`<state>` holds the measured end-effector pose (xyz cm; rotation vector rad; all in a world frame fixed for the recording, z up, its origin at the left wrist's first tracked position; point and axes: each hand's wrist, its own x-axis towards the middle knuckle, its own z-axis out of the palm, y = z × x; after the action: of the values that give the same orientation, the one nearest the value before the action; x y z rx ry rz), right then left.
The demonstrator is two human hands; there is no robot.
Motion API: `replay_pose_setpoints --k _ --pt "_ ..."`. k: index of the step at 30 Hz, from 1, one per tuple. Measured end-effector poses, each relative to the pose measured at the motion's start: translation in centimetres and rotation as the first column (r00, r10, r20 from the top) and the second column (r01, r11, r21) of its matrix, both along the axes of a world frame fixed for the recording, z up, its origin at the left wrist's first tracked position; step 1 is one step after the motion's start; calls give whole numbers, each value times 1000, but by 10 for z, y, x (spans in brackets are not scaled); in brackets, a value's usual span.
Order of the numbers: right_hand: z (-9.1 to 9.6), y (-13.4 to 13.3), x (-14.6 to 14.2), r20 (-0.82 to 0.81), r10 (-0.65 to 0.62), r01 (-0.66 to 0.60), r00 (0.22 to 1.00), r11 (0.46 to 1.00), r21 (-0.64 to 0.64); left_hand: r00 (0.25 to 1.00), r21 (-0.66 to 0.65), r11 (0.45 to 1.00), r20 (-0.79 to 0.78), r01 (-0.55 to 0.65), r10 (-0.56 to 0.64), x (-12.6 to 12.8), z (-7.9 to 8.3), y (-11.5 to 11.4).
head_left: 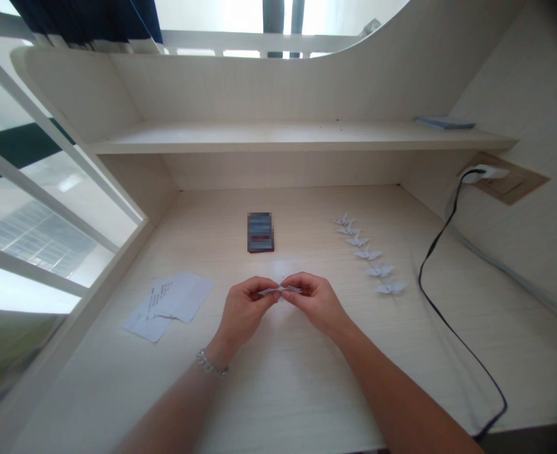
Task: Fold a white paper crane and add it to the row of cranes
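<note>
Left of the row of 6 paper cranes (367,253), a folded white paper piece (281,290) was pinched by the left hand (245,309) and right hand (313,302); mid-fold, judged; firm creasing seemed called for next.

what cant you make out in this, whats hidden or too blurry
Head view:
- folded paper: mostly hidden by the fingers of the left hand and right hand, so its shape is unclear
- dark rectangular item: blurred, its surface unreadable
- printed sheets: writing too small to read
</note>
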<state>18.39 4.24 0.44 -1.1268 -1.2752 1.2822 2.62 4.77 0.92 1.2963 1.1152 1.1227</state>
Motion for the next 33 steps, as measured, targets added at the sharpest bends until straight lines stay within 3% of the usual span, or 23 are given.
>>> replay_pose_setpoints --k 5,17,33 --pt "-1 0 2 87 44 -43 995 999 -11 998 -7 998 -11 65 -65 -1 0 0" --pt "6 -2 -6 -174 -55 4 983 960 -281 992 -141 985 95 101 -88 0 3 3" --pt "7 -3 -3 -124 -19 -7 992 978 -209 992 -120 986 63 112 -105 -1 2 1"
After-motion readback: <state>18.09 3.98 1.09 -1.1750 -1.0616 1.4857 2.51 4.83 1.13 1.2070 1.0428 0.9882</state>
